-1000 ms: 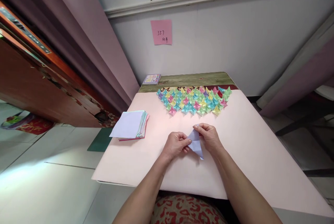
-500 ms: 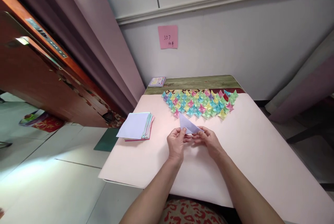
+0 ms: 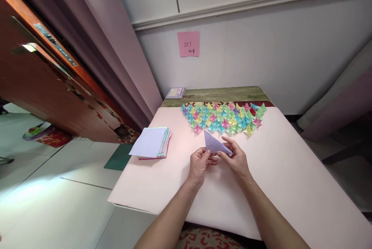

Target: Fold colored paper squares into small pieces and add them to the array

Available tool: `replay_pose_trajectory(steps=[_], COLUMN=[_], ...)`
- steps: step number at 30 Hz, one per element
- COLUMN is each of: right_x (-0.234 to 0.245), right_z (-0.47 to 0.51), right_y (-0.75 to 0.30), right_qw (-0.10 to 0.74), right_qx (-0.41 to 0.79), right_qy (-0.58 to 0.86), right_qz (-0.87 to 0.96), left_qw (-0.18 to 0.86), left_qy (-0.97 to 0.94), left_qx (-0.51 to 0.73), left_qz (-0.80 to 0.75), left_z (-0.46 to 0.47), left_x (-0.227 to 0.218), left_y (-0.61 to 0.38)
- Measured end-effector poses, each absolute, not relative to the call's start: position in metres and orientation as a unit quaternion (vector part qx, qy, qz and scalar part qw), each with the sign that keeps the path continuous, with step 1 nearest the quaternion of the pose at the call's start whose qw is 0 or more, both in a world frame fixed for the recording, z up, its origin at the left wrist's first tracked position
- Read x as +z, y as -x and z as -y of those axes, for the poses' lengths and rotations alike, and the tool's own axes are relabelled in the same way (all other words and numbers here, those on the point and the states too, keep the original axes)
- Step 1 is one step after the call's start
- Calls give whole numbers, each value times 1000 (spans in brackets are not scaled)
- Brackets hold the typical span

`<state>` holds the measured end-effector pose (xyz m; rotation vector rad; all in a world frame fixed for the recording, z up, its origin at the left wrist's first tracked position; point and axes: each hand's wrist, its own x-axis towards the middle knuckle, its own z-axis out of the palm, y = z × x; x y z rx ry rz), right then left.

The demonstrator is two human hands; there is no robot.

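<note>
A lavender sheet of paper (image 3: 214,143), folded into a triangle, is held above the pink-covered table between both hands. My left hand (image 3: 200,163) pinches its lower left edge between thumb and fingers. At the right corner, my right hand (image 3: 236,158) grips the paper, its thumb in front and fingers behind. Just beyond the paper, several rows of small folded paper stars (image 3: 223,119) in blue, green, yellow and pink stand on the table. To the left lies a stack of coloured paper squares (image 3: 149,142) with a lavender sheet on top.
The table (image 3: 162,187) has a pale pink cover, with a wood-patterned strip (image 3: 221,93) bare at the back. A small printed pack (image 3: 176,93) sits at the back left corner. A pink note (image 3: 188,43) is stuck on the wall. A curtain and door stand at left.
The folded paper has shifted slightly to the right and turned a little. My right thumb has come round to the front of the paper, and the camera view has tilted slightly.
</note>
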<state>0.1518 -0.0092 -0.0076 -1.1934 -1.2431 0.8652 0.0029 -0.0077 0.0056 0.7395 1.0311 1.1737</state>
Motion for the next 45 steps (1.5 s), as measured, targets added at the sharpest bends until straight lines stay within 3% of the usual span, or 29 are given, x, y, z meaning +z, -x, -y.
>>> replay_pose_trajectory(steps=[8,22,32,45], right_x=[-4,-6,-14,-11], right_z=[13,13,10,13], right_y=[-151,-150,-157,-157], right_qw=[571,554,466,437], right_qx=[159,158,91,71], right_qy=[478,476,493,486], right_qz=[649,665,729,754], left_qw=[662,667,694,719], left_qy=[-353,-396,-359,-356], left_qx=[501,460,440,396], left_qz=[-432,-432,-441,-446], left_z=[3,5,7,1], left_x=[-3,-3,2,19], left_y=[9,8,10,28])
